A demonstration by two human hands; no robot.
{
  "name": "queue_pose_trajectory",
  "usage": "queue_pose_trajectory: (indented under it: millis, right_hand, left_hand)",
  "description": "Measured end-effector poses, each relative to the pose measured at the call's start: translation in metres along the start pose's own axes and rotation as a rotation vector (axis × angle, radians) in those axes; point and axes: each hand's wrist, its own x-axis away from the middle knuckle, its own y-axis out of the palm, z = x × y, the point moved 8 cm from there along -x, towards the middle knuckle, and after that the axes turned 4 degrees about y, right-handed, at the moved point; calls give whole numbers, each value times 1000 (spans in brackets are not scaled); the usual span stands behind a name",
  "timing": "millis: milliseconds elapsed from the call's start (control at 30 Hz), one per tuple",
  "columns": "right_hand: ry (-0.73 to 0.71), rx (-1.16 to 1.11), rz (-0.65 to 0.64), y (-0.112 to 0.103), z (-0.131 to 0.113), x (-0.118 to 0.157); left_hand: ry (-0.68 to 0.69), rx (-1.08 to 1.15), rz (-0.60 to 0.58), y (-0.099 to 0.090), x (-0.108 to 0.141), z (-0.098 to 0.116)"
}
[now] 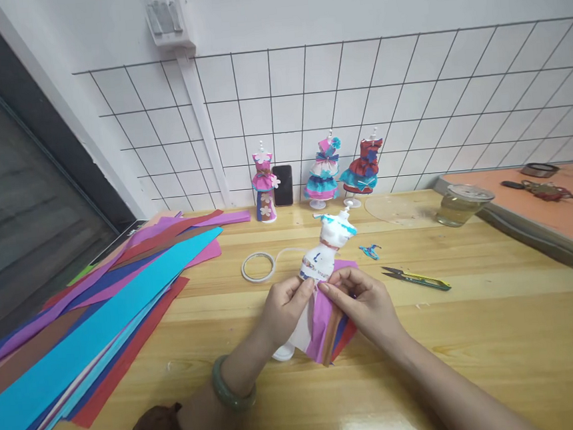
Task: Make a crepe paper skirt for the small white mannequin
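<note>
A small white dress form [337, 232] tilts to the right in front of me, with blue trim at its bust and a brown band round its waist. Strips of purple, brown, blue and red crepe paper [322, 322] hang from its hip like part of a skirt. My left hand [291, 308] pinches the form at the hip, thumb by the top edge of the paper. With thumb and fingers closed, my right hand [361, 297] grips the paper's upper edge close beside it. The form's round white base [283, 353] shows below my left hand.
Long crepe paper strips [123, 303] cover the left side. A tape roll [258, 268] lies behind my left hand, yellow thread snips [417, 278] and blue scraps [370, 252] to the right. Dressed forms [321, 172] and a phone [282, 185] stand along the wall; a lidded cup [461, 204] is at right.
</note>
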Motion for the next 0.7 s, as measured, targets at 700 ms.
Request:
queue_pose_trajectory:
  millis: [700]
  right_hand:
    - [-10,-32,-45,3,-3,-2]
  left_hand:
    - [-19,196,-57,8,-2,6]
